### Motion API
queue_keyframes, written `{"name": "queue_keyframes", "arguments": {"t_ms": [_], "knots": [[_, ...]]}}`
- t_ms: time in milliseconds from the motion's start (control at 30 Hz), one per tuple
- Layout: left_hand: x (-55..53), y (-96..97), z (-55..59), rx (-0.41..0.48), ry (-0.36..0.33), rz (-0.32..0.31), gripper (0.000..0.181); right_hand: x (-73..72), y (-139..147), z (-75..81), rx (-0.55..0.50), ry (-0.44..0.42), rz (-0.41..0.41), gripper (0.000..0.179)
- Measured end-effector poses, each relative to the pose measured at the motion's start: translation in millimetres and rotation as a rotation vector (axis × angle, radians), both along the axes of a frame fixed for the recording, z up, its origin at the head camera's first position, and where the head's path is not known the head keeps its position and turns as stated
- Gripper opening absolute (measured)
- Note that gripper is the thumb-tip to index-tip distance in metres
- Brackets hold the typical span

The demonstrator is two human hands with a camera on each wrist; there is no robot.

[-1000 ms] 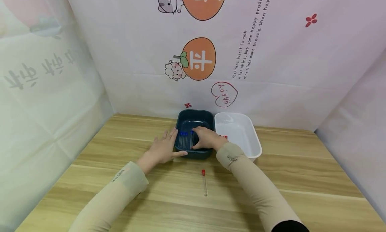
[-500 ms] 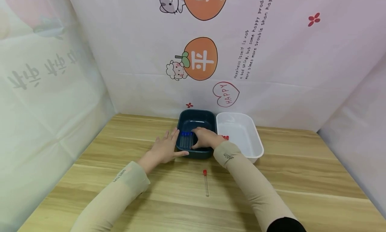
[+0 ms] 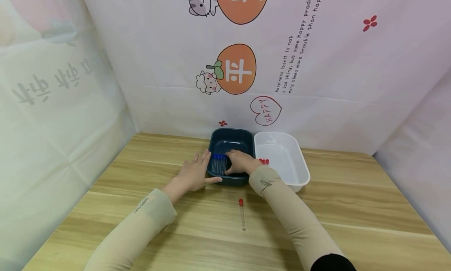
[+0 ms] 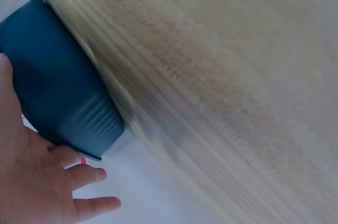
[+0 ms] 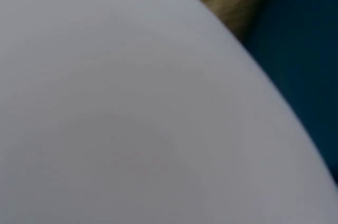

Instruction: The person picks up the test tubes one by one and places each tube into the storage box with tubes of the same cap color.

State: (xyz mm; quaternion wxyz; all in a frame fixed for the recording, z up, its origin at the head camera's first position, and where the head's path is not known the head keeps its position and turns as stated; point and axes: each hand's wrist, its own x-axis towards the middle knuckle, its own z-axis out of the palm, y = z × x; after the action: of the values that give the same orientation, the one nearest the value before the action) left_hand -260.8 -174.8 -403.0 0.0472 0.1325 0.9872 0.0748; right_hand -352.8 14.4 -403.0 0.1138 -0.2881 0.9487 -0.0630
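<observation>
A dark blue box [image 3: 230, 180] stands on the table with several blue-capped test tubes [image 3: 216, 165] lying side by side in its near left part. Reaching inside, my right hand [image 3: 241, 162] pinches the rightmost blue-capped tube [image 3: 224, 165] lengthwise, fingertips at its cap and thumb at its bottom end. My left hand [image 3: 192, 174] rests against the box's near left corner, fingers spread and thumb along the front side; the left wrist view shows its straight fingers beside the box wall [image 4: 58, 76]. The right wrist view is filled mostly by the blurred white box [image 5: 132, 102], hiding that hand.
Right beside the dark box stands a white box [image 3: 299, 169] with several red caps [image 3: 264, 161] showing past my right wrist. A red-capped test tube [image 3: 242, 215] lies on the wooden table [image 3: 197, 232] in front. Printed cloth [image 3: 169, 67] hangs behind the boxes.
My right hand has brought the blue-capped tube left, from a gap apart to beside the others in the row. The left hand keeps its place at the box; the whole view has shifted slightly.
</observation>
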Motion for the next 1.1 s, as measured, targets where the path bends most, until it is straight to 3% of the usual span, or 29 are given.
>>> {"name": "queue_keyframes", "arguments": {"t_ms": [700, 1100], "knots": [[2.3, 1.5, 1.7, 0.002, -0.005, 0.001, 0.105, 4.8, 1.7, 4.7, 0.08, -0.028, -0.03, 0.084], [1.9, 2.2, 0.5, -0.002, -0.008, 0.006, 0.106, 18.0, 6.3, 16.5, -0.015, 0.019, -0.025, 0.077]]}}
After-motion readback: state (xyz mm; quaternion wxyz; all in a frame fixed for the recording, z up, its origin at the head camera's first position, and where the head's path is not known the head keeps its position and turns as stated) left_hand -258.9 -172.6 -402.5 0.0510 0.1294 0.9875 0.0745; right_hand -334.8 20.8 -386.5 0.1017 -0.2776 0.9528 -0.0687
